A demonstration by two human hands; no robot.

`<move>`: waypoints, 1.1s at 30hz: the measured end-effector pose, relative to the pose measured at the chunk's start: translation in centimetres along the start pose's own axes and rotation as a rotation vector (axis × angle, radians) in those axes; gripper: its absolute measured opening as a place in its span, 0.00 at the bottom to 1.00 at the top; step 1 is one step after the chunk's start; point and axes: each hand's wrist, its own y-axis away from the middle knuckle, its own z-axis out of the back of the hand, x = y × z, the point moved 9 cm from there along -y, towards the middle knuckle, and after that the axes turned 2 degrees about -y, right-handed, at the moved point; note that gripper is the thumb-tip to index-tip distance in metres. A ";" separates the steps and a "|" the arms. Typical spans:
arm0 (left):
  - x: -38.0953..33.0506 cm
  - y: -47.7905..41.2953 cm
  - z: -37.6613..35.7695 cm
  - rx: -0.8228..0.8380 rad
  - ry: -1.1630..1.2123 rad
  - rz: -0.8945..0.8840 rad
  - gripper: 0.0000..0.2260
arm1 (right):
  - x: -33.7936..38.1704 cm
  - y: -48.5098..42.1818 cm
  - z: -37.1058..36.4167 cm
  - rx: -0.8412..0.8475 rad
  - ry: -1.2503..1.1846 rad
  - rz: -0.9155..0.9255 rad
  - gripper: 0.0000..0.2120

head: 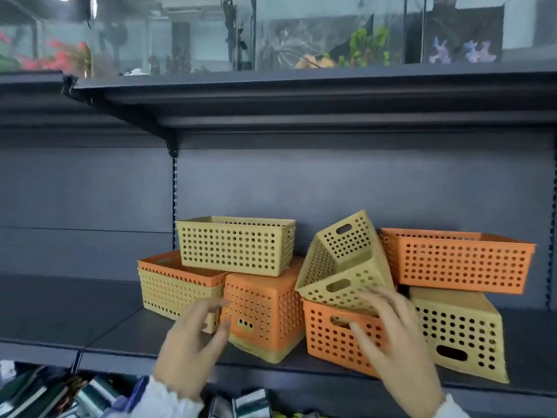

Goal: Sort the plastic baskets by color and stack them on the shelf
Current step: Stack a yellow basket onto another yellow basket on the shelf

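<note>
Perforated yellow and orange baskets lie jumbled on a dark shelf. At the left, an orange basket is nested in a yellow one. A yellow basket sits on top, partly on an overturned orange basket. A tilted yellow basket rests on an upright orange basket. At the right, an orange basket sits on an overturned yellow one. My left hand hovers with spread fingers before the overturned orange basket. My right hand, fingers apart, is in front of the upright orange basket, holding nothing.
The shelf's left half is bare dark board. An upper shelf overhangs, with glass tanks and plants above it. Packaged goods fill the level below the shelf's front edge.
</note>
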 end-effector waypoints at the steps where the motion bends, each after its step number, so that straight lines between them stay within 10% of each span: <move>1: -0.1 -2.4 0.1 -0.037 -0.039 -0.053 0.11 | 0.2 -2.2 0.2 -0.050 0.108 0.048 0.23; 7: 1.6 -12.0 -2.7 -0.059 -0.266 -0.178 0.19 | -3.3 -8.4 -3.9 0.063 0.395 -0.102 0.24; 21: 5.9 -19.5 -7.9 -0.018 -0.490 -0.294 0.26 | -7.7 -17.3 4.5 -0.511 -0.264 -0.153 0.10; 30: 7.4 -27.5 -1.8 -0.022 0.228 0.032 0.43 | -3.8 -27.5 -4.1 -0.073 -0.903 -0.071 0.28; 33: 9.4 -29.5 -1.4 0.124 0.368 0.169 0.31 | -2.5 -28.1 -7.6 0.085 -0.982 -0.077 0.31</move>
